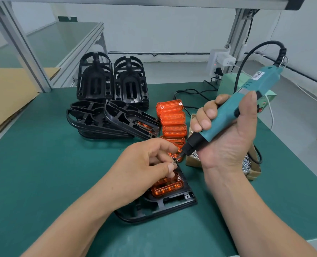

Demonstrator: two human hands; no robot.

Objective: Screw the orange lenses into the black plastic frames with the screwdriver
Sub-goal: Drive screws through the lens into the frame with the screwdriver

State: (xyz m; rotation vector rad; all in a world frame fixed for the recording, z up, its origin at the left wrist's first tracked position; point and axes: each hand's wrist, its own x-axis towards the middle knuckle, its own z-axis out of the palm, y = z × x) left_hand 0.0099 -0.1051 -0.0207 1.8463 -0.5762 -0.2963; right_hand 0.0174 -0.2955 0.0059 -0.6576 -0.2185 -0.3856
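1. Grips a teal electric screwdriver (261, 80) in the right hand (226, 130), fingers clenched round the smooth plastic barrel, black nose slanting down to the left, black cable (246, 58) arching from the rear end.
2. Pinches a small metal screw (174, 161) between thumb and forefinger of the left hand (144, 164), right at the tip of the thin bit, other fingers curled in.
3. Beneath the left hand, flat on the surface: a black plastic frame (163, 206), ribbed and slotted, with a ridged, translucent orange lens (167, 188) seated in it and one screw head at the lens's upper right corner.
4. Beyond the hands: a row of loose lenses (172, 117), glossy rounded rectangles lying edge to edge, running toward the back.
5. Left of that row: a leaning stack of frames (102, 121); behind it, two upright stacks (113, 80) side by side, open and cage-like.
6. Partly hidden behind the right hand: an open cardboard box (252, 171) of small silvery screws (245, 164).
7. Underneath everything: a matte dark-green mat (42, 164) covering the surface.
8. At the back corners: aluminium posts (24, 49); against the right one, a white socket block (220, 60) and a pale green power unit (226, 80).
9. Off the left edge: a flat cardboard sheet (5, 93); farther back, a second green-topped bench and white walls.
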